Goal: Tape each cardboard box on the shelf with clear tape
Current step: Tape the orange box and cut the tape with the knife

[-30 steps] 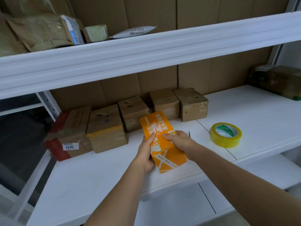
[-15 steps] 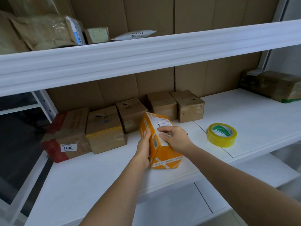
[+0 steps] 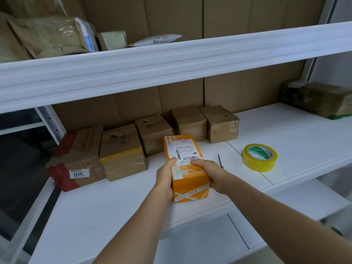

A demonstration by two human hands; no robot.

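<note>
An oblong orange cardboard box (image 3: pixel 187 168) sat on the white shelf board (image 3: pixel 118 210), gripped by the left hand (image 3: pixel 165 180) and right hand (image 3: pixel 213 174); beyond the fingers (image 3: pixel 197 161) stood brown boxes (image 3: pixel 188 121), right of them a yellowish tape roll (image 3: pixel 259 157).

"3011" sticker on red-taped box (image 3: pixel 76 159); "2217" on white pouch (image 3: pixel 158 40).

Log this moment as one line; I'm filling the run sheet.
left hand: grips orange box | right hand: grips same | tape roll: untouched on shelf
</note>
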